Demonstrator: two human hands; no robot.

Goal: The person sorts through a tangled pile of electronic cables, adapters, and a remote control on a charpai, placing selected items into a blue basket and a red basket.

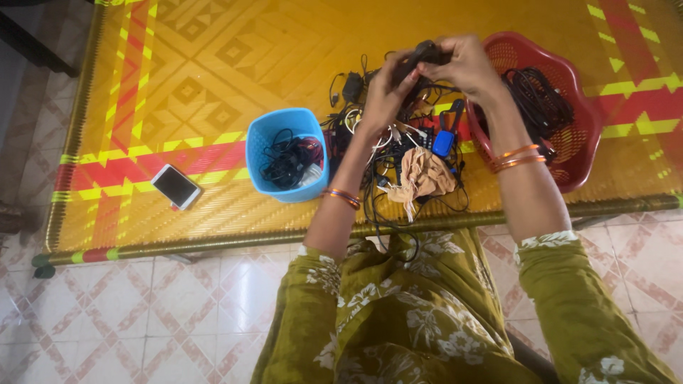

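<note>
Your left hand (pixel 388 89) and right hand (pixel 466 64) both have fingers closed around a small black charger (pixel 425 51), held above the tangled cable pile (pixel 405 153) on the yellow woven mat (pixel 213 71), between the blue basket (pixel 267 135) and the red basket (pixel 576 135).

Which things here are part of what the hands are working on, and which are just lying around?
In use:
left hand and right hand, both on a black device
cable pile
blue basket
red basket

Lying about:
white phone
beige cloth
</note>
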